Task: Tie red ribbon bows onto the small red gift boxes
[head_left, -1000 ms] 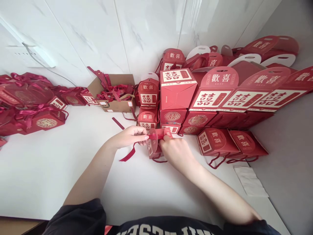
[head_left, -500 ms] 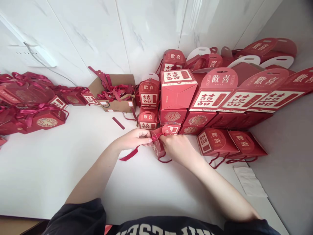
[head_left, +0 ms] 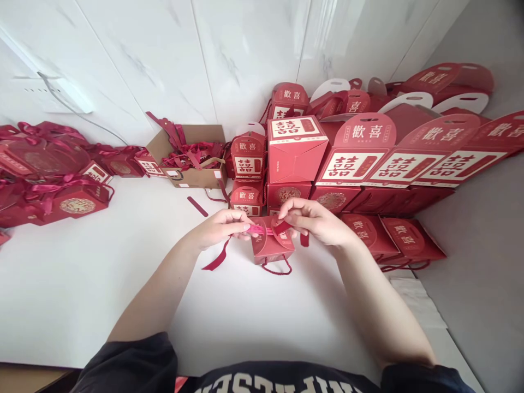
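A small red gift box (head_left: 272, 252) with a cord handle at its front stands on the white table between my hands. Red ribbon (head_left: 265, 230) passes through its upright top flaps. On the left, my left hand (head_left: 229, 226) pinches the ribbon, and a loose tail (head_left: 216, 259) hangs below it to the table. My right hand (head_left: 308, 219) is closed on the ribbon's other part at the right flap, with a short end dangling under the fingers.
Stacked red boxes (head_left: 352, 164) fill the back right. A cardboard box (head_left: 200, 177) of ribbons stands behind my left hand, near a loose ribbon strip (head_left: 197, 206). Ribboned boxes (head_left: 77, 204) sit at the left. White tissues (head_left: 415, 297) lie at the right.
My right hand has moved up and right from the box's top, drawing ribbon with it. The box now shows more of its front. My left hand has barely moved.
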The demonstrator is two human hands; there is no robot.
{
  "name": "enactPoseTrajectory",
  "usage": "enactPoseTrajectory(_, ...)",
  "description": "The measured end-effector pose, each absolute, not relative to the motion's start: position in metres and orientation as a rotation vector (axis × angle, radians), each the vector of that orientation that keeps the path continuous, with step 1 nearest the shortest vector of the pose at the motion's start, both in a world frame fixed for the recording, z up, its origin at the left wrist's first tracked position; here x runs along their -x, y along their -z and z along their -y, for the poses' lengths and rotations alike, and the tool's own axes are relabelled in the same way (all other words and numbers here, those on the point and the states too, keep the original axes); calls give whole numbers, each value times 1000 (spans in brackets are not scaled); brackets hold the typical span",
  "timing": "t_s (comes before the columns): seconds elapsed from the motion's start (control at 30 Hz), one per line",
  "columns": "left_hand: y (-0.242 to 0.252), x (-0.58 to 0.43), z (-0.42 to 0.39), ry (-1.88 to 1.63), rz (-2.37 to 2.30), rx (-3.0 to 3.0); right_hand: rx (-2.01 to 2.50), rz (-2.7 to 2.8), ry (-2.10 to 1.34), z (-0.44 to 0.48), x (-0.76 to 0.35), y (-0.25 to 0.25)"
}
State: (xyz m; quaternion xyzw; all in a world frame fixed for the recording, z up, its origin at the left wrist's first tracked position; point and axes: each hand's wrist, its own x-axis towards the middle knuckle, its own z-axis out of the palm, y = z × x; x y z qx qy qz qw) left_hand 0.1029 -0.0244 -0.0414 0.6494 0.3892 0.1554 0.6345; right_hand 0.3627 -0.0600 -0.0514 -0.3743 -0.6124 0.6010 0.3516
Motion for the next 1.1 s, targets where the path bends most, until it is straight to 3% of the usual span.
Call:
enactPoseTrajectory(0.13,49,-108,25,-307,-867,-1498,873,1527,-1680,52,-350,67)
enactPoseTrajectory(0.43,43,-96,22,-357,-860,-1396,1010,1582,-1561,61,-371,48)
enactPoseTrajectory(0.8,33,-106,34,-254,-724,-1388,711,1320,-1753,62,-360,49)
enactPoseTrajectory(1.1,26,-105,39,-206,-622,-1443,818,1613,-1471,80,-351,35)
